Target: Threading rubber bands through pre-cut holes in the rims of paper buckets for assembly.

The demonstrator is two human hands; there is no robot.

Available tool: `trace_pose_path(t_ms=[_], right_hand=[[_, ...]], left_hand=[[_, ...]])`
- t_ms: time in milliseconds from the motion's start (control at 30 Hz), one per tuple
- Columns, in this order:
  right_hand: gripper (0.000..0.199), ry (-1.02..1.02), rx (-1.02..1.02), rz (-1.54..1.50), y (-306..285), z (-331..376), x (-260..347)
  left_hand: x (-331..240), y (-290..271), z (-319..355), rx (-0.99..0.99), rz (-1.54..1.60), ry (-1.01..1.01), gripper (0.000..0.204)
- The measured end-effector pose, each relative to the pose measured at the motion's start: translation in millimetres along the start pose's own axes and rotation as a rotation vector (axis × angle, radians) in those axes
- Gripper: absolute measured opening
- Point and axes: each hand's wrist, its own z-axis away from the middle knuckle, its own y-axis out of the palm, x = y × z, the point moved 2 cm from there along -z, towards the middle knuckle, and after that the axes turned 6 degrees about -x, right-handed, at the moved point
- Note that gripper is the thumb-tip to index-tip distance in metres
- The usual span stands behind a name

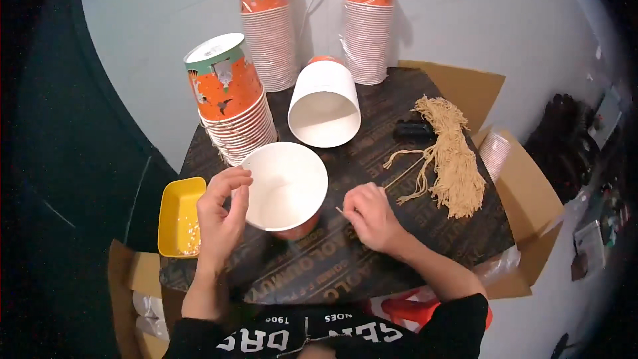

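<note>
A person in a black short-sleeved shirt (325, 329) with white lettering works at a dark, print-covered table (359, 262), a red item (405, 311) partly visible below its near edge. The right hand (373, 219) pinches a thin tan cord (341, 211), its end poking out past the fingertips. The left hand (222, 209) curls, thumb near the fingers, at the left rim of a white-lined paper bucket (286, 186); whether it grips anything or touches the rim cannot be told. The bucket stands on the table between the two hands, mouth up. At left sits a yellow tray (175, 206) with small pale bits inside; at right lies a thick bundle of tan cords (457, 173) beside a small black object (413, 131). Open cardboard boxes (531, 189) flank the table. Beyond, a second bucket (324, 103) lies with its mouth toward the person, near an upside-down stack of orange-and-green buckets (229, 90). Farthest back, two plastic-wrapped bucket stacks (369, 36) stand before a pale wall (166, 33).
</note>
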Motion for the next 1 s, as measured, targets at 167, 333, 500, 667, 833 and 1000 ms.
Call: trace_pose_path(t_ms=[167, 333, 500, 667, 833, 1000], right_hand=[[0.007, 0.133, -0.006, -0.152, 6.6, -3.0, 29.4], [0.008, 0.2, -0.018, -0.198, 9.2, -7.2, 34.7], [0.006, 0.168, -0.015, -0.171, 10.0, -9.9, 34.4], [0.006, 0.162, 0.006, -0.157, 10.5, -11.4, 33.7], [0.006, 0.145, 0.022, -0.155, 11.1, -14.5, 34.5], [0.006, 0.121, 0.025, -0.142, 10.7, -19.0, 33.1]], left_hand=[[-1.2, 1.8, 0.7, 0.035, -0.005, 0.009, 0.011], [-1.1, 2.0, 1.6, 0.051, -0.006, 0.002, 0.011], [-0.2, 2.8, 0.7, 0.086, -0.031, 0.041, 0.01], [-6.6, 7.8, -1.5, 0.135, -0.067, 0.061, 0.009], [-11.4, 11.6, -3.8, 0.178, -0.109, 0.106, 0.009], [-14.0, 16.5, -6.9, 0.275, -0.166, 0.183, 0.011]])
